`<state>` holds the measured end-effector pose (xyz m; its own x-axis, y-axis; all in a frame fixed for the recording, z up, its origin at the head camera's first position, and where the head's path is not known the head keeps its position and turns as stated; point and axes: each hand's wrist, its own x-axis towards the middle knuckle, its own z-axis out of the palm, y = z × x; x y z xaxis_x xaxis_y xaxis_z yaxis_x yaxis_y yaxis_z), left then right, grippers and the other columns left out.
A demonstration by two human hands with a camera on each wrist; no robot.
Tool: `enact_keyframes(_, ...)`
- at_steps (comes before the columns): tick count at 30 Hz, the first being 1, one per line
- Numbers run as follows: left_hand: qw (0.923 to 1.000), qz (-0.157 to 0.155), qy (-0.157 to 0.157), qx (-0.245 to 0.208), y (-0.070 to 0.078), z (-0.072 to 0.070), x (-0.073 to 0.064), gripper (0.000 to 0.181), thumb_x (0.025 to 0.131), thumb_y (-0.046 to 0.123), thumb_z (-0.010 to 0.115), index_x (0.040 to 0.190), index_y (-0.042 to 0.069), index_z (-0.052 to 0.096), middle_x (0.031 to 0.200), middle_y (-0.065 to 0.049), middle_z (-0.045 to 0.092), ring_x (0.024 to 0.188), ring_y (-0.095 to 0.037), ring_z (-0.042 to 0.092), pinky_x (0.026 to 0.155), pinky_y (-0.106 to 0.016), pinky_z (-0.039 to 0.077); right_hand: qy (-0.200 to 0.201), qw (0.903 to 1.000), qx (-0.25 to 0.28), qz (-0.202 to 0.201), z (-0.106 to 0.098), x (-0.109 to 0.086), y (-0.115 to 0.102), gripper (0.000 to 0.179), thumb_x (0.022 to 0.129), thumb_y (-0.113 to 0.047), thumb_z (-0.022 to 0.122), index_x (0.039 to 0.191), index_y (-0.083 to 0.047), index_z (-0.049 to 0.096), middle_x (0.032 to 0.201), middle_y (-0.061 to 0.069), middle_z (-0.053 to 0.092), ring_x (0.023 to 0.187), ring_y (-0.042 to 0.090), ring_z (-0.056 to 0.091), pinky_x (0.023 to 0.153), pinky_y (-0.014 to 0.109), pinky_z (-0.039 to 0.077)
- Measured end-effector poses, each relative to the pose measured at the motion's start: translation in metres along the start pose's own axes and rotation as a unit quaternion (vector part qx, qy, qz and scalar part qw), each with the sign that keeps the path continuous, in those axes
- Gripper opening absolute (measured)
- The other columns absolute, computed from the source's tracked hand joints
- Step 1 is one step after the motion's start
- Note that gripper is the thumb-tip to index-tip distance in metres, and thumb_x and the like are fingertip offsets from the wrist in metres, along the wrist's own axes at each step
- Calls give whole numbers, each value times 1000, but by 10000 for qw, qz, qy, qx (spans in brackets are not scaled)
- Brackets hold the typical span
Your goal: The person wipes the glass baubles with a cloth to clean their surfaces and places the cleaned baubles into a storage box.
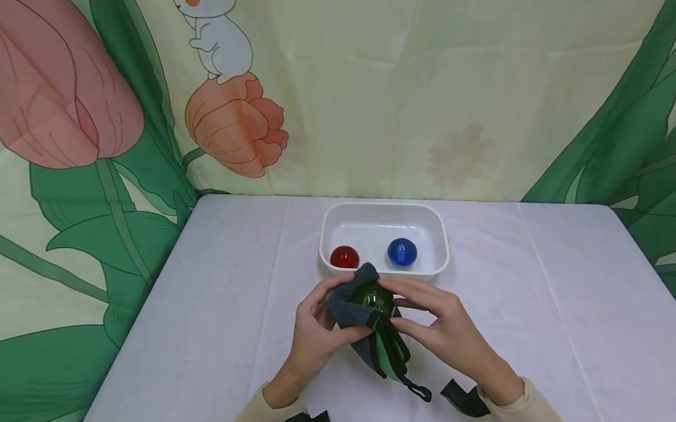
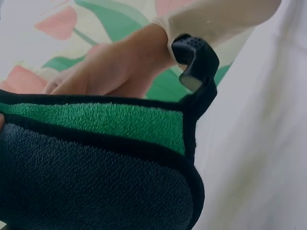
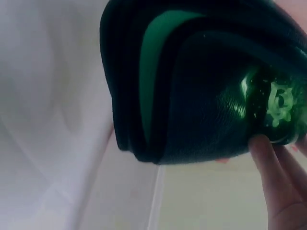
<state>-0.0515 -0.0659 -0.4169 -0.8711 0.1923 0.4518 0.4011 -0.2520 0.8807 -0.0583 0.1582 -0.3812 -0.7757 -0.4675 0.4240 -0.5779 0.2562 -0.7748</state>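
Note:
Both hands are raised over the table in front of the white dish, around a green transparent ball wrapped in a folded cloth. The cloth is dark grey-blue on one side and green on the other, with black edging and a hanging loop. My left hand grips the cloth from the left, its thumb across the front fold. From the right, my right hand pinches the ball between thumb and fingers. In the right wrist view a pale figure shows inside the ball. The cloth hides part of my left hand.
Behind the hands stands a white dish with a red ball and a blue ball in it. A white cloth covers the table. A printed curtain hangs along the table's back edge.

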Motion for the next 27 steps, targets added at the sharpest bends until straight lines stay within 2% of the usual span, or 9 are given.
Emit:
enact_keyframes(2, 9999, -131, 96, 27, 1, 1, 0, 64, 79, -1, 80, 136, -2, 51, 133, -24, 58, 119, -22, 61, 103, -35, 50, -86, 9992, -333, -211, -2, 0, 0, 62, 80, -1, 80, 138, -11, 59, 140, 7, 58, 127, 14, 57, 94, 24, 53)
enact_keyframes(5, 9993, -317, 219, 2, 1, 1, 0, 64, 80, 1, 80, 136, -1, 51, 135, -23, 57, 122, -22, 59, 103, -36, 49, -122, 9926, -914, -793, -5, 1, -1, 52, 90, -21, 73, 139, -12, 58, 143, 7, 55, 131, 17, 52, 101, 18, 46)
enact_keyframes(9, 9990, -369, 258, -38, 2, 1, 0, 63, 81, 3, 80, 136, -2, 50, 136, -26, 55, 122, -23, 58, 103, -36, 49, 1, 9718, -1504, -1815, -4, 6, -1, 42, 101, -34, 50, 133, -10, 63, 140, 10, 57, 130, 24, 53, 105, 18, 42)
enact_keyframes(12, 9987, -431, 249, -58, 2, 2, 1, 63, 81, 2, 80, 136, -2, 50, 136, -24, 55, 123, -23, 57, 103, -35, 49, 96, 9602, -1741, -2181, -3, 8, -1, 39, 104, -30, 47, 131, -9, 65, 138, 11, 59, 127, 27, 55, 105, 20, 42)
enact_keyframes(15, 9983, -518, 243, -79, 2, 3, 1, 63, 80, 2, 80, 137, 1, 51, 137, -21, 55, 122, -22, 58, 104, -35, 49, 86, 9686, -1687, -1823, -2, 6, -3, 38, 97, -20, 61, 133, -9, 63, 137, 10, 59, 126, 26, 56, 104, 18, 41)
enact_keyframes(18, 9989, -421, 172, -78, 1, 3, 1, 64, 81, 1, 80, 138, 1, 51, 136, -21, 55, 121, -23, 58, 105, -34, 48, 144, 9845, -1374, -1077, 0, 3, -5, 57, 82, -3, 78, 136, -8, 60, 135, 9, 61, 122, 24, 60, 99, 16, 46)
enact_keyframes(20, 9992, -363, 158, -76, 1, 3, 1, 66, 80, 0, 80, 139, 1, 50, 136, -22, 55, 121, -23, 58, 105, -34, 47, 232, 9915, -1124, -610, 1, 2, -5, 70, 73, 8, 82, 137, -8, 59, 133, 8, 63, 118, 22, 62, 93, 20, 52)
enact_keyframes(22, 9992, -350, 183, -66, 1, 4, 2, 66, 80, -1, 80, 139, 1, 50, 136, -23, 56, 121, -24, 58, 105, -35, 47, 306, 9947, -926, -336, 2, 2, -5, 69, 73, 9, 81, 136, -8, 59, 131, 7, 65, 115, 20, 64, 88, 24, 56)
enact_keyframes(27, 9977, -554, 396, -67, 2, 4, 2, 65, 79, -1, 80, 137, 1, 52, 135, -23, 56, 121, -24, 58, 104, -35, 49, 170, 9923, -1168, -387, 1, 4, -5, 74, 72, 7, 83, 139, -9, 56, 136, 7, 62, 118, 23, 63, 93, 19, 52)
